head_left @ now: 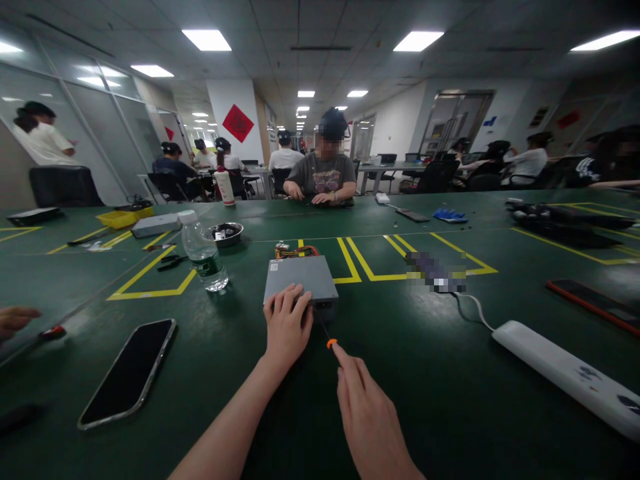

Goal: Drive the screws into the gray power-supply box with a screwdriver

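Observation:
A grey metal box (303, 272) with a white label and a bundle of coloured wires (300, 251) at its back lies on the green table. My left hand (289, 319) rests on the box's near edge, fingers bent over its top and front. Just right of it, my right hand (363, 400) is closed round a screwdriver (331, 344); only its orange collar and thin dark shaft show. The shaft points up and left to the front face of the box, where its tip is hard to make out.
A phone (131, 370) and a water bottle (204, 257) stand to the left, near a metal bowl (227, 233). On the right are a white power strip (565, 373) and an orange-edged phone (597, 305). Another person (325, 167) sits opposite; a hand (17, 321) shows far left.

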`<state>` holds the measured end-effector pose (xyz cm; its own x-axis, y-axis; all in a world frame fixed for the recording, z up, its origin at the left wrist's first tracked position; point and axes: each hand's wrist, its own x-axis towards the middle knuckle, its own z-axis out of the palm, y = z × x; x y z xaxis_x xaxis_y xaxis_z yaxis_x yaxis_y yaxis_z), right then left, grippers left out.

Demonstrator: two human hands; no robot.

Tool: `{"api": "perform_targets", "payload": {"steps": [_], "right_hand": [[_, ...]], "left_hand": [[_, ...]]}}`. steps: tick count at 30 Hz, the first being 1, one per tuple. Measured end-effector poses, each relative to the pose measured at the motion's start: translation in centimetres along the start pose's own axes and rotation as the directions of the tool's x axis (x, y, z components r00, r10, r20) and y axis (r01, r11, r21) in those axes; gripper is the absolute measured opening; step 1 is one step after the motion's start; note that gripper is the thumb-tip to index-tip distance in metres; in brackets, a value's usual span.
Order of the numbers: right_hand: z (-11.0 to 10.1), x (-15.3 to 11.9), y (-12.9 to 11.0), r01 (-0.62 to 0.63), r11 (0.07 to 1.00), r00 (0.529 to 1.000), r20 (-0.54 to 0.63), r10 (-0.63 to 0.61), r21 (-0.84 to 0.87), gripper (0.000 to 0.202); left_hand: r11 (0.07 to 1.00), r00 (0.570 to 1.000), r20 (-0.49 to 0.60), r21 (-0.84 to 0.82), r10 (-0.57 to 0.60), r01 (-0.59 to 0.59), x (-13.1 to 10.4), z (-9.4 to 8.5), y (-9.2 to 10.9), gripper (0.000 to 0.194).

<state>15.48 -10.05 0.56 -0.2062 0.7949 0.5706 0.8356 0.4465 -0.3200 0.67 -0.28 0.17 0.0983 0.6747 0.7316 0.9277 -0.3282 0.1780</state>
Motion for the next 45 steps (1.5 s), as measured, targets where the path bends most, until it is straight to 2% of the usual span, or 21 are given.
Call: {"api": "perform_targets", "payload": {"steps": [6,13,18,26,31,34,42,45], "right_hand": [[-0.3,0.0,0.3,-0.019,0.992,1.0,0.005,0.019,0.123,0.034],[-0.8,-0.6,2.3,-0.105,0.989,0.994,-0.022,0.108,0.104,0.032],[-1.2,-0.2,2.7,-0.123,0.988,0.991,-0.049,0.128,0.098,0.033],[-1.0,-0.4,2.6,-0.116,0.99,0.992,-0.045,0.119,0.075,0.033],[-1.1,-0.8,1.9,-0.027,0.999,1.0,0.004,0.027,0.031,0.039],[-1.4,-0.8,2.1,0.011,1.0,1.0,-0.007,-0.011,-0.017,0.039],[-1.3,-0.6,2.4,-0.05,0.998,0.999,-0.003,0.05,0.038,0.038],[-1.2,-0.8,2.1,-0.034,0.998,0.997,-0.065,0.037,0.05,0.037]], "left_hand": [[1.0,1.0,0.0,-0.002,-0.006,0.006,0.0,0.0,0.1,0.026],[1.0,1.0,0.005,0.001,-0.004,0.004,0.0,-0.1,0.1,0.025],[1.0,1.0,0.016,-0.005,-0.006,0.006,0.1,-0.2,0.0,0.025],[1.0,0.999,0.033,0.003,0.008,-0.008,0.3,-0.4,-0.2,0.033],[0.999,0.999,0.037,0.02,0.029,-0.03,0.4,-0.4,-0.6,0.03],[0.998,0.997,0.044,0.022,0.062,-0.063,0.5,-0.4,-0.8,0.03],[0.996,0.995,0.051,0.001,0.089,-0.089,0.7,-0.3,-1.2,0.029],[0.996,0.994,0.061,-0.008,0.086,-0.086,0.7,-0.4,-1.2,0.029]]}}
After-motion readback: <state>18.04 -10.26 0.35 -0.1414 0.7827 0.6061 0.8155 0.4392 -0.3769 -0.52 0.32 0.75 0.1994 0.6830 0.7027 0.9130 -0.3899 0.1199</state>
